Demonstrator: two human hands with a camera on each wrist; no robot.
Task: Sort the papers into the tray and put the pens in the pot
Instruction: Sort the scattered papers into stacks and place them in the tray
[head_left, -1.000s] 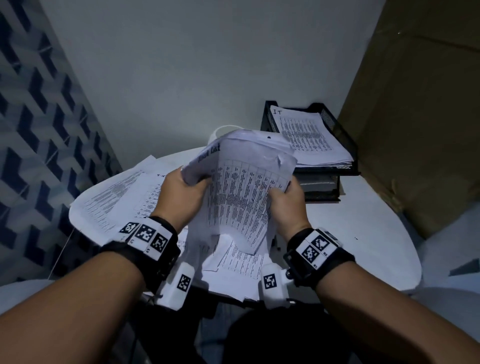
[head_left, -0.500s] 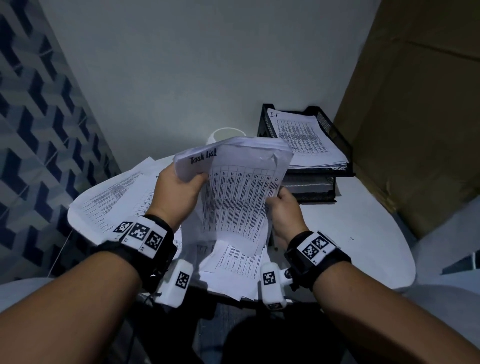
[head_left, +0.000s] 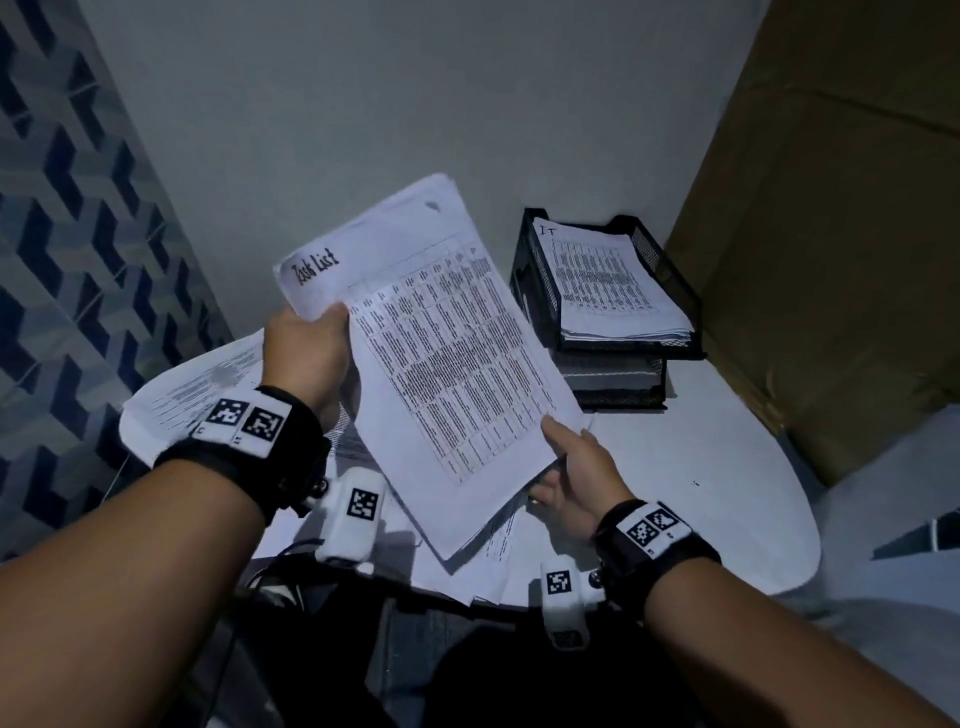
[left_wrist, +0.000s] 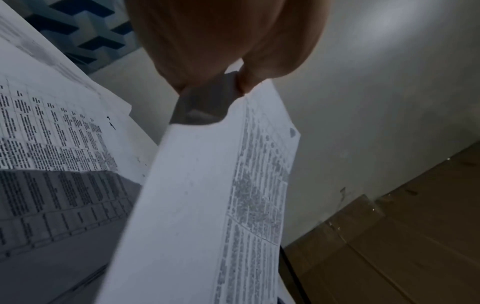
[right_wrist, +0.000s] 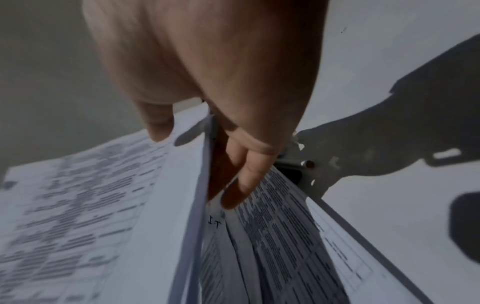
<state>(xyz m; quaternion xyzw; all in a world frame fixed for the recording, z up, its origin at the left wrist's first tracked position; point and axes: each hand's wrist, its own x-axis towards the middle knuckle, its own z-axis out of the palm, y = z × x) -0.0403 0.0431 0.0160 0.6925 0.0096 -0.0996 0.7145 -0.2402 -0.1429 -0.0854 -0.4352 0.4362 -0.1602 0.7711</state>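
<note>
My left hand (head_left: 306, 358) and right hand (head_left: 574, 475) both grip a sheaf of papers (head_left: 441, 364) above the tabletop (head_left: 727, 467), beside the tray (head_left: 535, 291).

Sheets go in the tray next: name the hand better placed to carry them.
Probably the right hand: it grips the white "Task List" sheets on the side nearest the black mesh tray.

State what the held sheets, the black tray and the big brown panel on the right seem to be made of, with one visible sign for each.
Held sheets: thin matte printed paper; they bend between the left hand and right hand.
Black tray: probably metal mesh; perforated walls, dark frame.
Brown panel: probably cardboard; dull brown, creased.
</note>
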